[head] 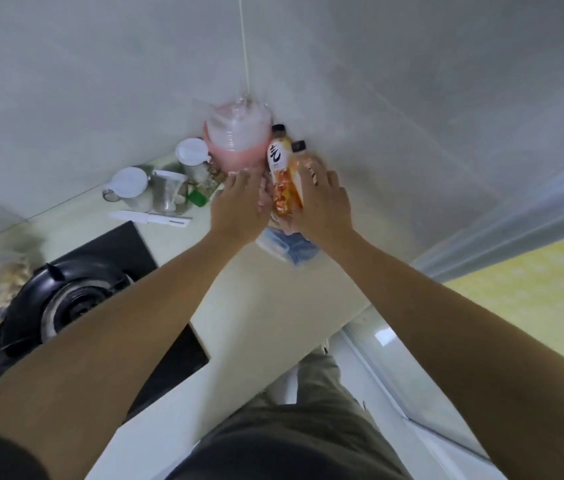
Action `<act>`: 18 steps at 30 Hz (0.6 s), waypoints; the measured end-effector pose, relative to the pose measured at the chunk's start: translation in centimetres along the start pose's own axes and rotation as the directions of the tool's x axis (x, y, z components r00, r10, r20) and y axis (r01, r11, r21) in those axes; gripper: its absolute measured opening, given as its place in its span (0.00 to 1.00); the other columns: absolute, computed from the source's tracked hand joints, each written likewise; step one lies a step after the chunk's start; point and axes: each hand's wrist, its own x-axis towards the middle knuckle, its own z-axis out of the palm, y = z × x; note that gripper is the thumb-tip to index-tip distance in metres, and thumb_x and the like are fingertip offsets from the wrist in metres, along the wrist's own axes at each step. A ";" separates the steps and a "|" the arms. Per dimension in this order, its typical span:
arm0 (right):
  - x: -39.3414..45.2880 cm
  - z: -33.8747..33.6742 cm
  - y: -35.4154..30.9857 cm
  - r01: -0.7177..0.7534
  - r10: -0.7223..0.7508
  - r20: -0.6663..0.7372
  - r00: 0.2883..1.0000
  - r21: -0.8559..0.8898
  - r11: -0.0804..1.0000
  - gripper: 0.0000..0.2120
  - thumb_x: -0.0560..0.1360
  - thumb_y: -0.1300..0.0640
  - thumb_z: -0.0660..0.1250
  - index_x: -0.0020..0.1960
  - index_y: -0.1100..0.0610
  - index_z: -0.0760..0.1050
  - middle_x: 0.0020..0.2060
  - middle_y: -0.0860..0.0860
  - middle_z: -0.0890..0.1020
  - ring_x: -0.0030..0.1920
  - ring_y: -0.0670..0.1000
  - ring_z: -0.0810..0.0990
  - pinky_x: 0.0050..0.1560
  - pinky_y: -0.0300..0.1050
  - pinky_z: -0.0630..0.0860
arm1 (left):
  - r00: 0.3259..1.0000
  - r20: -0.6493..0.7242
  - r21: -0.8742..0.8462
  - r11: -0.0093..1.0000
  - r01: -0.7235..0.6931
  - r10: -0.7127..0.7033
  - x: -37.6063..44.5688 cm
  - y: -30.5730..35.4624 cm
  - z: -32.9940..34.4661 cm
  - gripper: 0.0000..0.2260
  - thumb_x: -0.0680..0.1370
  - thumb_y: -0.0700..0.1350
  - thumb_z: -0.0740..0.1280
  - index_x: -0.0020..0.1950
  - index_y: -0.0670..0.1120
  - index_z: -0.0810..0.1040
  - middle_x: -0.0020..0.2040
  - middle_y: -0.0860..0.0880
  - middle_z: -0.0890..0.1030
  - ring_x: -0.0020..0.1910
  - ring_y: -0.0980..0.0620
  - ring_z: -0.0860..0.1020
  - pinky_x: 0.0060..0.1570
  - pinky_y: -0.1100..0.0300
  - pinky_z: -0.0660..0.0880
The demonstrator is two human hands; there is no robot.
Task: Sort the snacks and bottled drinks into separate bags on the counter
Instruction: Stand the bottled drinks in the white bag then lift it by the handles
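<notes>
Nearest the cam: dark trousers, then both forearms stretch fwd over the pale desk (260, 306) toward the far corner. Black gas hob (76, 299) sits at the left, prob irrelevant to the sort.

Left hand (239, 206) is palm-down, fingers (239, 180) spread and fairly straight, tips at the base of a pink-and-clear plastic bag (239, 136) bunched in the corner. Looks like it steadies or opens the bag; can't tell whether it actually grips the film. Right hand (324, 202) lies over the nearer bottled drink (303, 168), fingers draped across its orange body; thumb is hidden, so a full wrap vs. a mere rest can't be told. A 2nd bottle (279, 157) w/ white label and black cap stands touching the first, just beside the pink bag. Both upright-ish, leaning to the wall, likely grouped for bagging together.

Between and under the hands: an orange snack packet (282, 199), partly covered, and a blue-and-clear bag or pack (287, 249) poking out below the wrists; contents unreadable.

Further left along the wall: white-lidded jars (190, 154), a clear jug (168, 192), a white knife (149, 217), something green. Blurry, labels illegible. Pink bag's contents can't be made out; a cord runs up the wall from it.
</notes>
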 end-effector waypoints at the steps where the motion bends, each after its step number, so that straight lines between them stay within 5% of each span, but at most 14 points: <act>1: 1.4 -0.1 0.2 0.018 -0.018 0.007 1.000 0.003 1.000 0.35 0.74 0.43 0.61 0.77 0.57 0.65 0.73 0.59 0.71 0.67 0.62 0.73 0.56 0.56 0.77 | 1.000 0.003 -0.001 1.000 0.020 -0.020 1.4 0.4 0.3 0.22 0.83 0.54 0.60 0.73 0.46 0.68 0.65 0.44 0.76 0.64 0.42 0.75 0.53 0.48 0.78; 5: 5.4 0.4 0.9 0.121 -0.121 0.011 0.993 0.011 0.993 0.37 0.72 0.47 0.58 0.80 0.56 0.61 0.77 0.59 0.67 0.73 0.61 0.69 0.66 0.56 0.74 | 0.993 0.093 -0.031 0.997 0.074 -0.071 6.3 0.9 2.8 0.24 0.82 0.53 0.61 0.76 0.45 0.65 0.64 0.43 0.75 0.62 0.42 0.76 0.52 0.47 0.78; 9: 7.4 1.9 2.0 0.212 -0.208 0.060 0.976 -0.059 0.976 0.45 0.70 0.49 0.74 0.82 0.55 0.58 0.79 0.55 0.65 0.78 0.59 0.64 0.73 0.55 0.70 | 0.967 0.239 -0.167 0.977 0.133 -0.091 9.3 0.1 5.5 0.37 0.78 0.54 0.68 0.82 0.46 0.55 0.75 0.41 0.69 0.73 0.38 0.70 0.67 0.35 0.72; 14: 7.9 2.0 2.7 0.260 -0.258 0.033 0.965 -0.072 0.963 0.44 0.68 0.52 0.63 0.83 0.53 0.55 0.78 0.54 0.64 0.78 0.59 0.63 0.75 0.54 0.68 | 0.967 0.250 -0.455 0.875 0.165 -0.052 11.2 -0.3 6.2 0.47 0.70 0.56 0.75 0.83 0.48 0.54 0.77 0.45 0.69 0.76 0.41 0.67 0.74 0.38 0.66; 18: 7.5 2.0 2.9 0.246 -0.247 -0.005 0.969 -0.062 0.967 0.45 0.69 0.57 0.73 0.82 0.56 0.57 0.75 0.55 0.67 0.77 0.58 0.64 0.70 0.51 0.72 | 0.956 0.280 -0.569 0.786 0.240 -0.089 12.2 -0.1 6.4 0.55 0.65 0.50 0.83 0.82 0.44 0.53 0.69 0.46 0.76 0.67 0.48 0.74 0.71 0.46 0.71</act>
